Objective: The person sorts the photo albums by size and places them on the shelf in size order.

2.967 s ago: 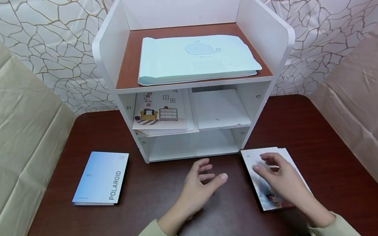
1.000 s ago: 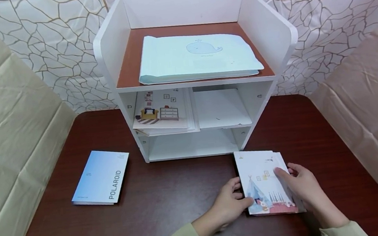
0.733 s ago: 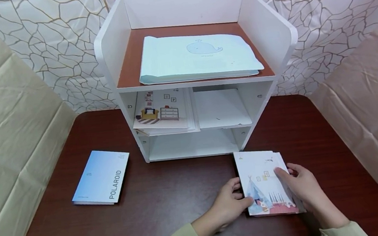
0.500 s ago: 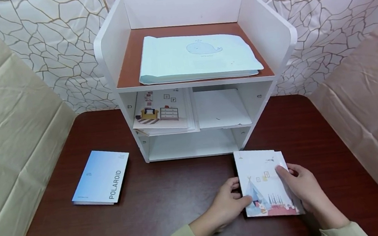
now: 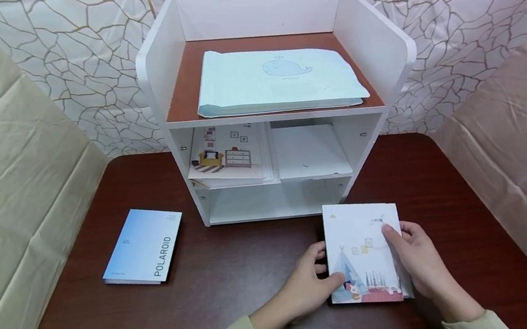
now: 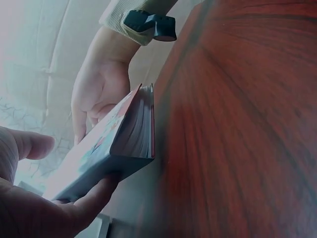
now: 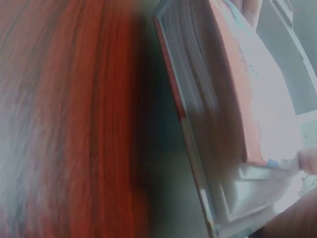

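A white photo album [image 5: 364, 255] with a tent drawing and a reddish strip along its cover's bottom is between both hands, right of centre in the head view. Along its left edge, my left hand [image 5: 305, 283] has its thumb by the cover and fingers at the spine [image 6: 94, 173]. My right hand [image 5: 420, 258] grips the opposite edge, thumb on the front and fingers behind. Page edges [image 7: 198, 99] stick out a little past the cover on the right. Both wrist views show a shadowed gap between the album and the table. Fingertips behind it are hidden.
Behind stands a white shelf unit [image 5: 153, 74]. A pale whale-print packet [image 5: 279, 87] lies on top, and printed booklets [image 5: 226, 157] and a white panel [image 5: 310, 151] on the middle level. A blue POLAROID album [image 5: 144, 246] lies left on the dark wooden table [image 5: 235, 258].
Three seconds ago my left hand was apart from the album. It then came to the left edge, and both hands now hold it. Over the last half second the album shifted slightly left and up.
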`<state>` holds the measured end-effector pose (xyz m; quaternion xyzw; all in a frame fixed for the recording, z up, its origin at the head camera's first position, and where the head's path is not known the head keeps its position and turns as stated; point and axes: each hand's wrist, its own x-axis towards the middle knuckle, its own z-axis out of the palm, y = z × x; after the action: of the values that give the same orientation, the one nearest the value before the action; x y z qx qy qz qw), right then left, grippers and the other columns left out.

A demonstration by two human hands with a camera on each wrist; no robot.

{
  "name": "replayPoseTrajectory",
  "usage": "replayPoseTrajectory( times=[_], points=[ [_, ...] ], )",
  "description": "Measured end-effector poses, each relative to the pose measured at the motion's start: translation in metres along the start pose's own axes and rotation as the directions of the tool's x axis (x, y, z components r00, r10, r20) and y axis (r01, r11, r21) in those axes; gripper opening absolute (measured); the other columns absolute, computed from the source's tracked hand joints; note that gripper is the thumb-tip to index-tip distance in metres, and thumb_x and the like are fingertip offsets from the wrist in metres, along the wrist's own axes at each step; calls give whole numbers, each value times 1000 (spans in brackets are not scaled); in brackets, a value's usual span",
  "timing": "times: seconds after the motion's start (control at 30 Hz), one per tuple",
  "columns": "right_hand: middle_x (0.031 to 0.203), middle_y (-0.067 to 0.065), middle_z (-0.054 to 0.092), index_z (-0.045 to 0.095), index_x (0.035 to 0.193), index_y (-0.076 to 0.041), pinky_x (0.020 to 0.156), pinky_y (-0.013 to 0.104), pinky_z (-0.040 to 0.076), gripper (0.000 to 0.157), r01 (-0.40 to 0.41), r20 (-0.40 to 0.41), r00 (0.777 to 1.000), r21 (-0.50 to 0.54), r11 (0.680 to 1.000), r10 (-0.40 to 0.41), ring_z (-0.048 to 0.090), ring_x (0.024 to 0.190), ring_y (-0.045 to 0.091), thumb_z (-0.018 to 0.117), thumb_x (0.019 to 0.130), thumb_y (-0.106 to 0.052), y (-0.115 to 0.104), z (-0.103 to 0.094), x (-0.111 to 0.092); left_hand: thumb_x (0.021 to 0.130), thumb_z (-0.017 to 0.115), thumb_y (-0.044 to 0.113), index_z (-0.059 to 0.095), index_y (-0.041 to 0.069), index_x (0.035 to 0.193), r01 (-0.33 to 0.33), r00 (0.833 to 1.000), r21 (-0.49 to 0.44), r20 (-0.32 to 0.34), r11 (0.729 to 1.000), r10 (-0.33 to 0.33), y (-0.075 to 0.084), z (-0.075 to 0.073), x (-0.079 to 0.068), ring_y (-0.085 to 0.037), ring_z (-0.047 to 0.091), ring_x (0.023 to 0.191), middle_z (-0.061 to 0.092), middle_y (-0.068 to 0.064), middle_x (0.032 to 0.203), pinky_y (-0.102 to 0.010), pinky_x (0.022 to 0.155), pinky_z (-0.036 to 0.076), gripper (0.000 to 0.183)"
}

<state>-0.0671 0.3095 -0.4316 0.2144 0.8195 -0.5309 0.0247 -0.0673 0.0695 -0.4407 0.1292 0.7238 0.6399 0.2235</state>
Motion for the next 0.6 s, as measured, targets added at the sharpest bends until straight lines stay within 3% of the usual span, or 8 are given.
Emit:
replayPoseTrajectory(
  times=[0.2,0.37,0.6],
  points=[
    [125,23,56,25,144,-4,66,36,57,75,75,2,997,81,994,-76,68,84,20,55,94,-51,-9,7,-5,87,72,24,40,6,143,-8,1000,26,-15,1000,9,-3,-10,-3,-24,56,111,47,-14,136,-37,87,50,68],
    [117,15,61,32,141,-6,66,35,57,65,167,-20,986,145,975,-166,68,82,20,59,95,-42,-20,13,-10,88,71,22,41,7,142,-49,998,-32,-38,998,47,-5,-17,-4,-26,56,113,47,-15,134,-31,84,51,64],
    [110,5,66,42,133,-8,66,31,57,46,305,-50,952,263,915,-303,68,81,19,61,96,-26,-35,21,-12,88,72,20,52,9,128,-120,991,-66,-62,991,116,-7,-20,-3,-12,62,91,61,-2,106,-26,75,52,46]
  ],
)
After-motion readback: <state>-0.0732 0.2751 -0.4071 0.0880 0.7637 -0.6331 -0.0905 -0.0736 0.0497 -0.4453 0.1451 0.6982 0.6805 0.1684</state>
